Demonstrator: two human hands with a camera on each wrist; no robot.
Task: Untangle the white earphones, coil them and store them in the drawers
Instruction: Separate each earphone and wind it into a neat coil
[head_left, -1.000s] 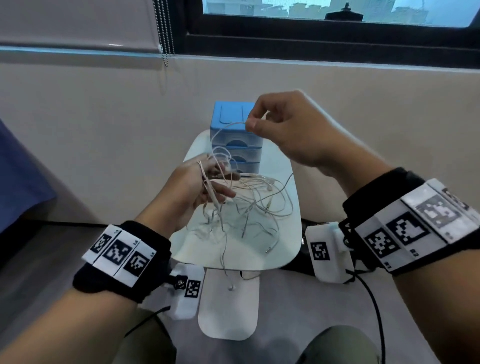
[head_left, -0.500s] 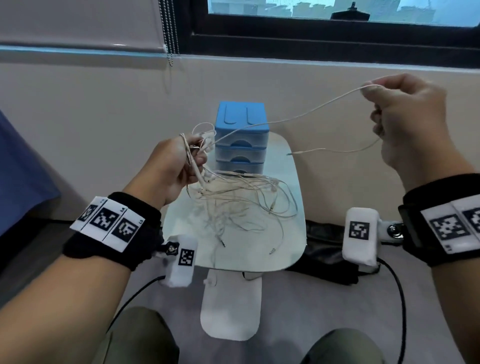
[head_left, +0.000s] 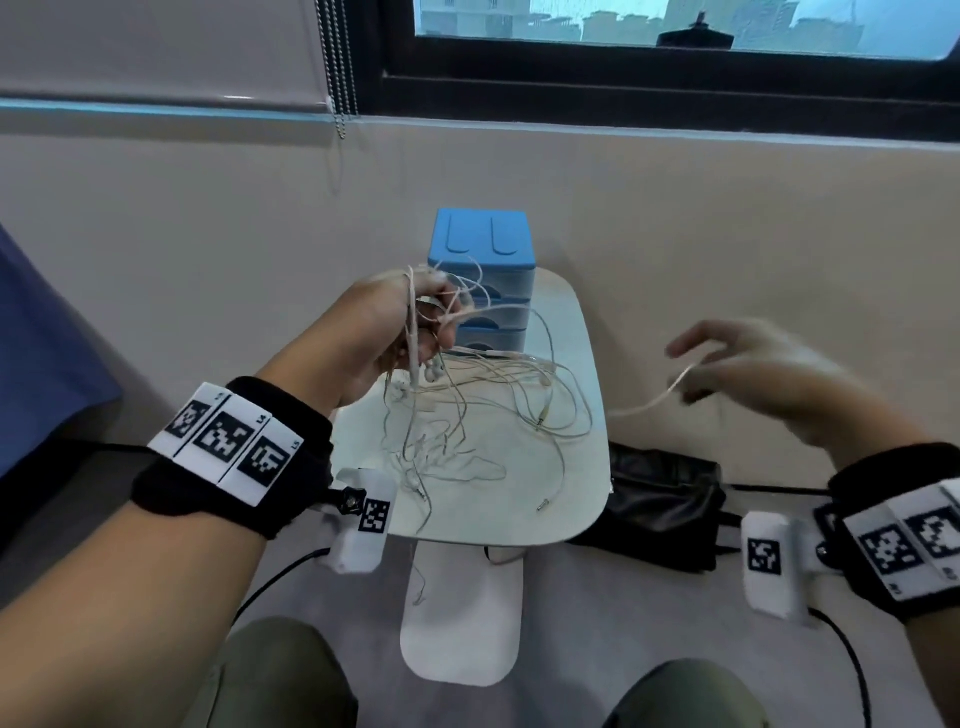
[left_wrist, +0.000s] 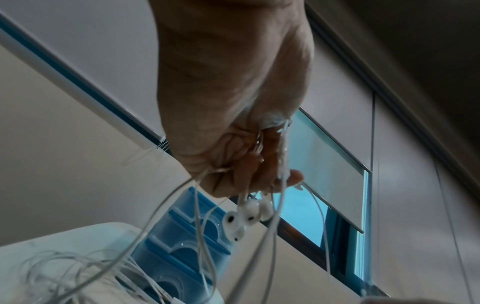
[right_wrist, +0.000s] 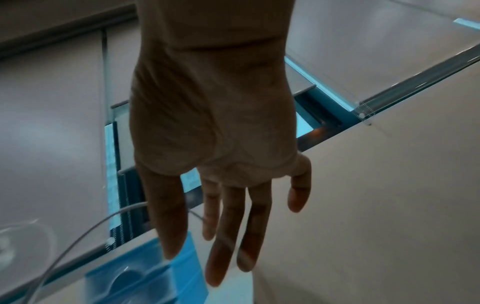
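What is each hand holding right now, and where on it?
Left hand grips the white earphones by a bunch of cords just above the earbuds. Right hand is open, holding nothing.

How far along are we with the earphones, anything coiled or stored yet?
Early stage: nothing is coiled or stored. The left hand grips a bunch of white earphones, earbuds dangling below it, with most of the cable still a tangle on the small table. The right hand is open, one strand running by its fingers. The blue drawers look closed. Untangling, coiling and storing remain.

White earphones (head_left: 483, 395), blue drawers (head_left: 480, 244)
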